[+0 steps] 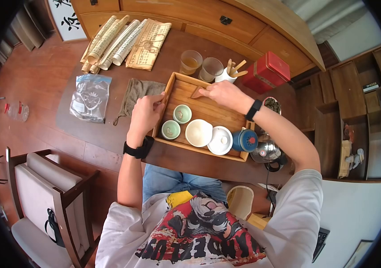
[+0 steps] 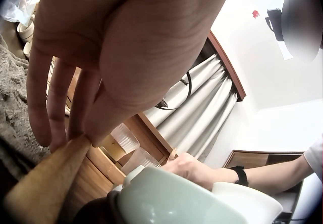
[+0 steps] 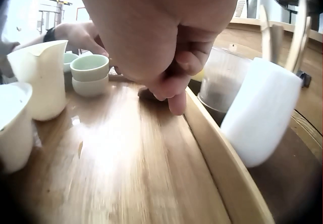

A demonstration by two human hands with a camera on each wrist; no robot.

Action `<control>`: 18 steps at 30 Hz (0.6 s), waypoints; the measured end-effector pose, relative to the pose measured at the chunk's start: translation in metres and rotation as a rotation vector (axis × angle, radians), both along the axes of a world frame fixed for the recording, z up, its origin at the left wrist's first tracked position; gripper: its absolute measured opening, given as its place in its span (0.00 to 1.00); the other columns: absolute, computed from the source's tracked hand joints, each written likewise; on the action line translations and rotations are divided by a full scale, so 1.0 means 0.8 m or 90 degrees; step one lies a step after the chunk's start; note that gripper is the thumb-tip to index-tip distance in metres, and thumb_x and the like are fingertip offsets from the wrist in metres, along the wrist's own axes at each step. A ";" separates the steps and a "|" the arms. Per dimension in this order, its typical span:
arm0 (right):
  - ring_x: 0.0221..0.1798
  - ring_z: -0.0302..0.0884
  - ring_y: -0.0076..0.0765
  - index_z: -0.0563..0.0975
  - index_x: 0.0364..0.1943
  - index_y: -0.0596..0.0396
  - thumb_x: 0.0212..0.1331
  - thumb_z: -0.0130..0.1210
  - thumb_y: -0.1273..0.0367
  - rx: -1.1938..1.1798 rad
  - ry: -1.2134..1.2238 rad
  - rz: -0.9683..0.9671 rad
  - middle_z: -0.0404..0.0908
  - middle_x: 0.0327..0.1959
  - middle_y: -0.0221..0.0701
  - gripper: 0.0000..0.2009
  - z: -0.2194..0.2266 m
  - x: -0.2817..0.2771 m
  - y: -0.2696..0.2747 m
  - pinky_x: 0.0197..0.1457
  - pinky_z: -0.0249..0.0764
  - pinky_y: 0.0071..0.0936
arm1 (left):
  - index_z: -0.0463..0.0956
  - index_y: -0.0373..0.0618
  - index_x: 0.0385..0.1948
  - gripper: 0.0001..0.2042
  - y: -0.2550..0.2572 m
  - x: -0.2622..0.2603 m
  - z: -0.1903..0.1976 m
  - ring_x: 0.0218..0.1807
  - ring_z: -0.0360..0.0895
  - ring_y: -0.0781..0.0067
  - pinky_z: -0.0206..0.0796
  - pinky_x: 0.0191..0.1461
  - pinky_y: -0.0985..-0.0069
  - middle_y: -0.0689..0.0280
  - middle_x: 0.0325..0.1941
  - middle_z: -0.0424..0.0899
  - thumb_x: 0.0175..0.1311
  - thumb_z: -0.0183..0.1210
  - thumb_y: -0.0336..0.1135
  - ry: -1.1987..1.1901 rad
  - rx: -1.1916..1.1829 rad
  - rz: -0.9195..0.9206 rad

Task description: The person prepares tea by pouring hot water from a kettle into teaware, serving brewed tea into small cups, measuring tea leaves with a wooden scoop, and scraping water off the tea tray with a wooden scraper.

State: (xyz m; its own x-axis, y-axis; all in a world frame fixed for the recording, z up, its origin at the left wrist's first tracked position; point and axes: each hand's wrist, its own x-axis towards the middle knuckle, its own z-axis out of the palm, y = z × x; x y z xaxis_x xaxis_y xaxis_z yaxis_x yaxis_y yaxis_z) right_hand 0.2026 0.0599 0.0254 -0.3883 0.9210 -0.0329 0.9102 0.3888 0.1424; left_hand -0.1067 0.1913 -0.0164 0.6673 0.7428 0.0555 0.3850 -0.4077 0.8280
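Note:
My left hand (image 1: 146, 112) grips the left rim of a wooden tray (image 1: 169, 85), with fingertips and thumb at the edge in the left wrist view. Over the tray's far part, my right hand (image 1: 227, 95) pinches a small reddish-brown flat piece (image 1: 196, 93) low against the wooden floor; the fingers partly hide it in the right wrist view. Two pale green cups (image 1: 182, 114) stand near the left hand. Along the near side are a cream pouring pitcher (image 1: 198, 133), a white lidded bowl (image 1: 220, 140) and a blue pot (image 1: 245, 140).
Beyond the tray stand two clear cups (image 1: 191, 62), a white holder (image 1: 225, 77) with wooden tools, and a red tin (image 1: 267, 72). A grey cloth (image 1: 141, 94) lies left. A metal kettle (image 1: 266, 151) stands right. Paper scrolls (image 1: 110, 42) and a plastic bag (image 1: 90, 99) lie farther left.

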 end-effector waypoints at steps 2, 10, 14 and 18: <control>0.39 0.90 0.42 0.83 0.64 0.49 0.65 0.59 0.73 -0.040 -0.050 -0.021 0.85 0.31 0.31 0.22 0.011 0.020 -0.028 0.38 0.84 0.39 | 0.89 0.47 0.60 0.19 0.000 0.000 0.002 0.46 0.93 0.47 0.83 0.51 0.58 0.46 0.42 0.93 0.68 0.71 0.29 0.011 0.015 0.006; 0.36 0.92 0.44 0.88 0.44 0.49 0.65 0.61 0.71 -0.099 -0.138 -0.088 0.89 0.28 0.34 0.08 0.047 0.067 -0.126 0.36 0.84 0.41 | 0.89 0.47 0.61 0.19 -0.001 0.000 0.002 0.44 0.92 0.46 0.82 0.50 0.59 0.43 0.42 0.92 0.68 0.70 0.28 -0.015 0.014 -0.002; 0.37 0.92 0.49 0.89 0.35 0.52 0.65 0.64 0.69 -0.174 -0.142 -0.154 0.89 0.28 0.37 0.06 0.059 0.072 -0.137 0.40 0.86 0.43 | 0.88 0.48 0.62 0.20 0.001 0.000 0.000 0.44 0.92 0.45 0.82 0.50 0.58 0.42 0.44 0.91 0.69 0.69 0.27 0.001 0.012 -0.003; 0.42 0.91 0.56 0.89 0.33 0.56 0.62 0.66 0.67 -0.220 -0.017 -0.244 0.90 0.35 0.45 0.07 0.071 0.072 -0.132 0.45 0.87 0.49 | 0.88 0.48 0.62 0.20 0.000 0.001 0.002 0.45 0.92 0.45 0.83 0.51 0.58 0.42 0.44 0.91 0.69 0.69 0.27 -0.002 0.025 -0.006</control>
State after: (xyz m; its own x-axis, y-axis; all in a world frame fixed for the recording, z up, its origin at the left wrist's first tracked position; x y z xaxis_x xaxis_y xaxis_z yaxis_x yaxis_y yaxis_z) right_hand 0.2598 -0.0459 0.0822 -0.0204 0.9307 -0.3652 0.9944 0.0568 0.0894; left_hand -0.1063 0.1910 -0.0148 0.6741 0.7336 0.0865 0.3790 -0.4439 0.8120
